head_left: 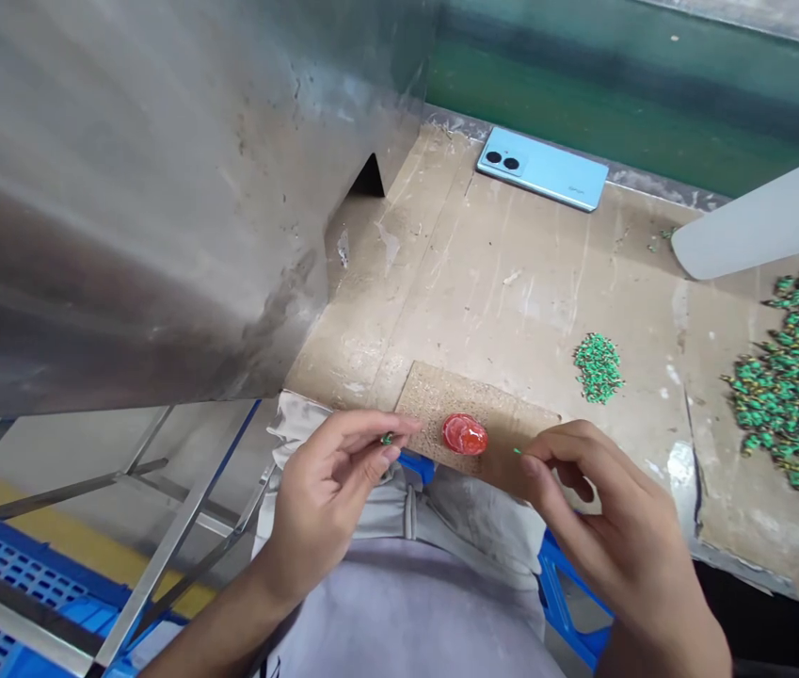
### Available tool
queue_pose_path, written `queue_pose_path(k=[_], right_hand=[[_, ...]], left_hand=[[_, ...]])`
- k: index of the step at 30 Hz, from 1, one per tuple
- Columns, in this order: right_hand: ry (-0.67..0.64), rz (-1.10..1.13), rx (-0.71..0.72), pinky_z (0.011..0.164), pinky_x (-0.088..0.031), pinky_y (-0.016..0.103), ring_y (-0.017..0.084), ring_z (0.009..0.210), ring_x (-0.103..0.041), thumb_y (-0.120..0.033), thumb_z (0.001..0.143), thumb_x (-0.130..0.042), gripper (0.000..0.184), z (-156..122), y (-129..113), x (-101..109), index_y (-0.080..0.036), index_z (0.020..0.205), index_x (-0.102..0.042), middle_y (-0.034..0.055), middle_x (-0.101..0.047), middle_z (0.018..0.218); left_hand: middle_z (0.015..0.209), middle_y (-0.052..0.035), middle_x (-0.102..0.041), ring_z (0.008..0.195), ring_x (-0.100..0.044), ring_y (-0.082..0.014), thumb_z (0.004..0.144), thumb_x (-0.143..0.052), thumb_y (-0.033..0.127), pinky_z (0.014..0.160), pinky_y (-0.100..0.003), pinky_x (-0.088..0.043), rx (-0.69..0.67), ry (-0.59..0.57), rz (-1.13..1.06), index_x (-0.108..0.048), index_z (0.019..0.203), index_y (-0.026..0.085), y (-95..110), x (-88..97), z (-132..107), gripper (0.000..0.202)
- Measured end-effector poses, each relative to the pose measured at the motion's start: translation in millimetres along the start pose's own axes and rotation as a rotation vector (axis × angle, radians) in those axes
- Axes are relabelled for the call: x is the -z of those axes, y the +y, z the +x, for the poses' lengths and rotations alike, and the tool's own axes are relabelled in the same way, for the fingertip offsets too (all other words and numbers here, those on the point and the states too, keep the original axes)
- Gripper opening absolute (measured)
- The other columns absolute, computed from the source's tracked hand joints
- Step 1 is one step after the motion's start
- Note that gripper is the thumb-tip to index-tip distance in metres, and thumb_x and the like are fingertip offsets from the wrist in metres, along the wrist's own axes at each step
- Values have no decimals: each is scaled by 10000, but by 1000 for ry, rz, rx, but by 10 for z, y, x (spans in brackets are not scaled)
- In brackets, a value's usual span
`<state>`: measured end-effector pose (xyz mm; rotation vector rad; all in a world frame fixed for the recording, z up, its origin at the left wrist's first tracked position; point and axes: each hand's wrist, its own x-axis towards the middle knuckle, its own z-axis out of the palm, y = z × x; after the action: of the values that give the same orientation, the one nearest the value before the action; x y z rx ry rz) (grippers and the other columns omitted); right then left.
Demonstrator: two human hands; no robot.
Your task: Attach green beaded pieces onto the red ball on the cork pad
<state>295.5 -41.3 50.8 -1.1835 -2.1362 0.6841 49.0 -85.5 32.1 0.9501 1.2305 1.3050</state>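
Two pinches hang over the near edge of the counter (484, 273): the left hand (328, 504) holds a small green piece (387, 439) between thumb and forefinger, and the right hand (603, 527) holds a thinner green sliver (516, 451) the same way, both grips pressed together. Between them, touching neither, a shiny red lump (465, 434) sits on a rough square of cork board (434, 405) at the counter's near edge. Toward the right edge lie a small heap of green pieces (598, 367) and, further right, a much larger heap (798, 400). A pale blue phone (542, 168) lies face down along the far edge, a white tube (759, 212) juts in near the far right corner, and a dented steel panel (123, 188) rises along the left edge.
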Motion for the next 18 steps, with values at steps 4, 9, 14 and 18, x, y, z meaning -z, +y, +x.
queue_pose_path(k=[4, 9, 14, 18], right_hand=[[-38, -59, -5, 679, -460, 291, 150, 775, -569, -84, 1031, -615, 116, -96, 71, -75, -199, 1041, -607, 28, -619, 906], [-68, -174, 4, 722, -412, 343, 177, 749, -548, -118, 1046, -612, 91, -163, 119, -172, -208, 1040, -608, 19, -626, 877], [-78, -181, 16, 745, -382, 347, 181, 762, -556, -109, 1050, -604, 102, -172, 117, -185, -207, 1023, -596, 18, -636, 885], [-85, -176, 20, 753, -373, 341, 177, 775, -571, -101, 1051, -605, 105, -159, 129, -204, -202, 1020, -601, 15, -639, 887]], left_hand=[[1131, 22, -852, 1067, -818, -125, 1050, -671, 80, 978, -186, -655, -39, 27, -16, -757, 1154, 287, -13, -25, 10, 247], [1193, 8, -812, 943, -837, -112, 1069, -656, 127, 915, -185, -674, -13, 20, -77, -727, 1236, 283, 6, -62, 49, 240], [1081, 3, -829, 1001, -845, -154, 1030, -714, 124, 922, -203, -681, 67, 28, -86, -753, 1180, 259, 24, -83, 43, 205], [978, -3, -850, 922, -835, -134, 1028, -717, 133, 866, -189, -681, 46, 31, -25, -777, 1114, 237, 42, -95, 42, 148]])
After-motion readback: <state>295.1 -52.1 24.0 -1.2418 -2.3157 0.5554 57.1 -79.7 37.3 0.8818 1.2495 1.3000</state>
